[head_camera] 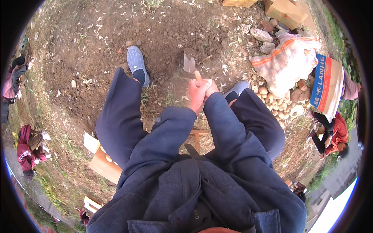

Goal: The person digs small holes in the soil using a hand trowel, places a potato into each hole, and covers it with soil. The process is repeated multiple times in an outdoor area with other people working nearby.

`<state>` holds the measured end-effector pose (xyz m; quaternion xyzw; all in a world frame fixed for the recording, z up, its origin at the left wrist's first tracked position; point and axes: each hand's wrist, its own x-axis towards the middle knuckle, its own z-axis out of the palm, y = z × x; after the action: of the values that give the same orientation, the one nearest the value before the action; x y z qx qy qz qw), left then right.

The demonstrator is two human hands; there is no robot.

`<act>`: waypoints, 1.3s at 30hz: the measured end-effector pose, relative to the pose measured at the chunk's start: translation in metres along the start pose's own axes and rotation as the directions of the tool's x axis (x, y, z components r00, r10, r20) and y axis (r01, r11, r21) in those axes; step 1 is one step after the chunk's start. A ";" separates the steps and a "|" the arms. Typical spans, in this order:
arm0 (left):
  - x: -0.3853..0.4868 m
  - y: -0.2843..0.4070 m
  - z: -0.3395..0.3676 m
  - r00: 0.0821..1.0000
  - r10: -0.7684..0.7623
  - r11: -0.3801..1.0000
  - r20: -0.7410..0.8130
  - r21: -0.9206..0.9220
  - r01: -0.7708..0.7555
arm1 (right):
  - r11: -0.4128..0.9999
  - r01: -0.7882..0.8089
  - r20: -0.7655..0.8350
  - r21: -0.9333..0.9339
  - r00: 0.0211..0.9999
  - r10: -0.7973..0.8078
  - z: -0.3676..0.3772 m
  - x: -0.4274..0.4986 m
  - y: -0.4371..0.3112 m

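Both my hands are clasped together around the pale wooden handle [198, 75] of a small digging tool. Its flat metal blade [189, 63] points away from me, low over the brown soil [166, 52]; I cannot tell whether its edge touches the ground. My left hand [196, 94] and my right hand [211, 88] overlap, so most of the grip is hidden. The tool lies between my two grey-blue shoes, the left shoe [136, 59] and the right shoe [240, 87]. A wooden stool [197, 141] shows partly beneath me.
Beyond my right leg lies a heap of round pale bulbs [275, 103], beside a full white mesh sack [288, 62]. Stones [261, 35] and a cardboard box [285, 13] are farther off. An open carton [106, 164] stands by my left leg. Other people crouch at both sides.
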<state>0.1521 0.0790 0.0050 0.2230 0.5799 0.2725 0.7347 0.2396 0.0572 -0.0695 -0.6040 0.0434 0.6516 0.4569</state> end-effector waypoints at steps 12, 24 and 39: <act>0.015 0.020 0.014 0.943 -0.308 0.899 0.127 -0.287 0.332 | 0.888 -0.354 0.013 -0.295 0.927 0.374 0.012 -0.004 -0.061; 0.060 0.012 -0.003 0.928 -0.350 0.799 0.124 -0.477 0.365 | 0.804 0.025 -0.111 -0.595 0.987 -0.112 0.046 0.045 -0.023; -0.083 0.122 -0.002 0.846 0.044 0.692 0.531 0.594 -0.409 | 0.866 0.089 -0.084 -0.493 0.985 -0.149 0.028 0.014 0.069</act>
<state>0.1181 0.1159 0.1434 0.6112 0.4056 0.0654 0.6765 0.1758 0.0423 -0.1082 -0.7390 -0.1321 0.5746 0.3259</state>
